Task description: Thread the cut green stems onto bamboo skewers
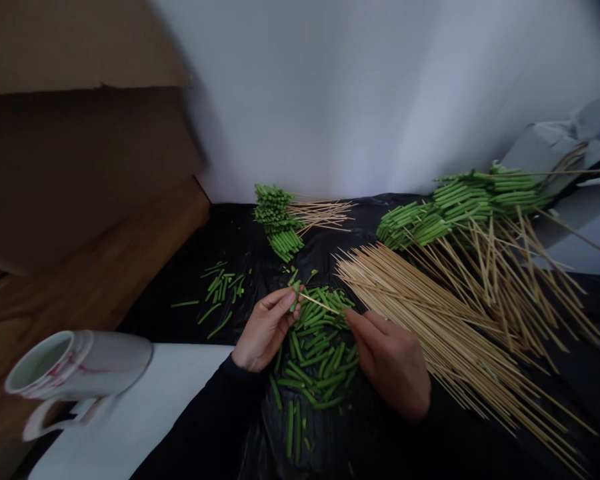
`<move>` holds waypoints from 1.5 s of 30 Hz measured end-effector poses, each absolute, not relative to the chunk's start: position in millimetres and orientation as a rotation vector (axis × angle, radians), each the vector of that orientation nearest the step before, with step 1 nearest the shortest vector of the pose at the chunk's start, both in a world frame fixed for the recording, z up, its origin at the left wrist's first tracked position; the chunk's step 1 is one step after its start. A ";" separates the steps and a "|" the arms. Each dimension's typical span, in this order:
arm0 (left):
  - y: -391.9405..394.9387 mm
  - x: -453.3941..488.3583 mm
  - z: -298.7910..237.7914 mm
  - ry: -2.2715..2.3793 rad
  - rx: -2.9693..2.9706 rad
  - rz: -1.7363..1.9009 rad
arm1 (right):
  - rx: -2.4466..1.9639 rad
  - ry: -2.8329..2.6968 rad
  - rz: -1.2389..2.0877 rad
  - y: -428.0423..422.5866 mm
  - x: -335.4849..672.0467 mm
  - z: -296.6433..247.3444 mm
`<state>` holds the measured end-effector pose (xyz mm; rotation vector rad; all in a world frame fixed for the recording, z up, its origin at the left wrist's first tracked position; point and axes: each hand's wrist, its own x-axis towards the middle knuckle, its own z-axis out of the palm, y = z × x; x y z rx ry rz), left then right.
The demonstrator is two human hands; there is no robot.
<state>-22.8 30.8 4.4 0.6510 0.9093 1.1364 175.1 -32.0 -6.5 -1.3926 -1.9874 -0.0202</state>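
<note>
My left hand [263,330] is closed, pinching a short piece of green bean [296,295] between thumb and fingers. A thin bamboo skewer [320,304] runs from that bean piece across to my right hand [393,360], whose fingers are closed around its other end. Whether the tip passes through the bean is hidden by my left fingers. Below and between both hands lies a loose pile of cut green beans [325,383] on a black plastic sheet [180,267]. Just right of my right hand spreads a large heap of bare bamboo skewers [430,300].
Skewered green beans are stacked by the wall at centre [280,223] and far right [460,207]. A few scattered bean pieces [223,287] lie left. A mug [110,363] stands on a white surface [180,373] at lower left. A cardboard box [80,133] rises behind.
</note>
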 end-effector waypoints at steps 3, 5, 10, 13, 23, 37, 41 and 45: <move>30.6 -22.4 5.2 0.921 0.648 1.136 | -1.401 -1.989 -0.018 -32.0 174.9 -7.3; 30.3 -22.1 5.5 0.918 0.647 1.136 | -1.414 -1.988 -0.028 -32.1 174.8 -7.6; 31.3 -22.2 4.8 0.932 0.647 1.149 | -1.428 -2.006 -0.088 -32.4 174.8 -7.5; 32.3 -22.8 4.3 0.966 0.683 1.168 | -1.433 -2.027 -0.141 -33.1 175.0 -7.1; 32.1 -25.3 1.0 1.025 0.788 1.109 | -1.455 -2.058 -0.195 -35.2 172.4 -10.5; 31.2 -22.0 1.1 1.025 0.837 1.121 | -1.446 -2.050 -0.166 -36.6 170.0 -9.9; 30.0 -20.0 -0.3 1.057 0.889 1.110 | -1.445 -2.055 -0.141 -36.8 169.7 -11.6; 28.6 -18.6 0.3 1.021 0.895 1.069 | -1.454 -2.060 -0.118 -37.5 169.2 -11.9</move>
